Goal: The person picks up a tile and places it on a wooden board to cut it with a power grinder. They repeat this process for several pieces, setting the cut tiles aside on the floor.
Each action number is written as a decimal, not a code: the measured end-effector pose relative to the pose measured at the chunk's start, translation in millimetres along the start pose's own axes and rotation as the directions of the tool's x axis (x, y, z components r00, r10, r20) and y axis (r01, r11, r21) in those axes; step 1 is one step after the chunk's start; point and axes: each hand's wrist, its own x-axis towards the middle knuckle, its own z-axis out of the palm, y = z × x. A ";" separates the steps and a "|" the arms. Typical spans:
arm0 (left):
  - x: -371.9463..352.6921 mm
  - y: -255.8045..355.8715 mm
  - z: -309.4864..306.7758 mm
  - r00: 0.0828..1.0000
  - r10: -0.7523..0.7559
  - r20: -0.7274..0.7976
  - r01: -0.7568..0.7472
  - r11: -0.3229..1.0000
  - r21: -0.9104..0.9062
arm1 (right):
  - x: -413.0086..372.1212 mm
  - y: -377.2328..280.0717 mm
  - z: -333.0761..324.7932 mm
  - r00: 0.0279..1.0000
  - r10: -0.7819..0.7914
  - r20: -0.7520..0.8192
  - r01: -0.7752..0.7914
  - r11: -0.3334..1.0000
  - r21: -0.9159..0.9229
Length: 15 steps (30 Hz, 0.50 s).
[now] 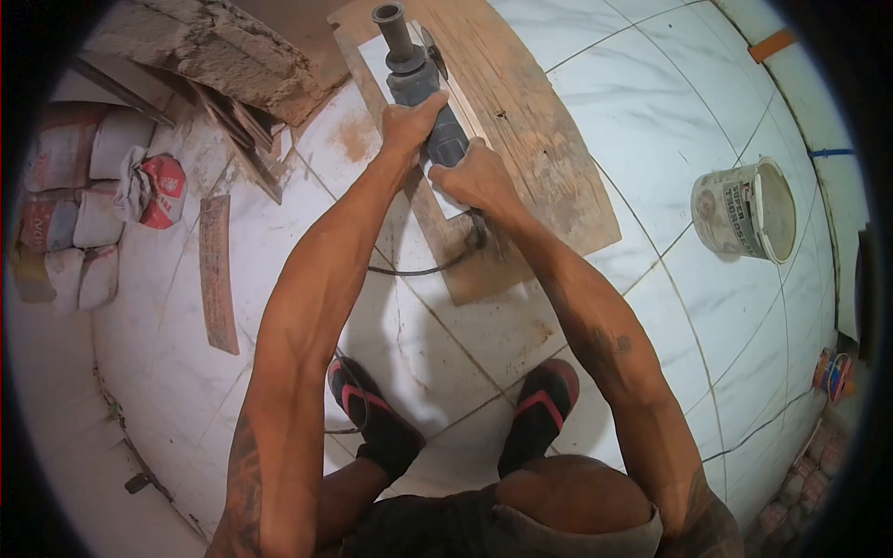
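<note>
My left hand [412, 123] is closed around the front of the body of a dark angle grinder [414, 86], and my right hand [477, 175] wraps around its rear end. A grey cylindrical side handle [394, 35] sticks out at the grinder's far end, with a thin dark disc [434, 54] beside it. Beneath the tool lies a white tile strip [376, 58] on a worn wooden board [558, 163]. The power cord [409, 272] trails from the grinder's rear toward my left foot. Whether the disc touches the tile is hard to make out.
A dirty white bucket [730, 216] stands on the tiled floor at right. Several bags [98, 167] are stacked at left, near a narrow wooden plank [218, 274]. A rough concrete block [209, 51] sits at upper left. My shoes [544, 409] flank the near floor.
</note>
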 end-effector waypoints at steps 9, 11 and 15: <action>-24.1 -5.0 5.2 0.999 0.037 -0.017 -0.036 0.996 0.081 | -16.7 15.0 1.1 1.000 0.001 -0.015 -0.001 1.000 0.003; -36.4 -9.9 6.4 0.998 0.054 -0.023 -0.052 0.993 0.107 | -27.7 20.8 0.5 1.000 0.000 0.010 0.000 1.000 0.020; -55.2 -12.2 9.4 0.997 0.077 0.010 -0.077 0.996 0.035 | -43.8 24.3 -1.0 1.000 -0.005 -0.002 0.005 1.000 -0.010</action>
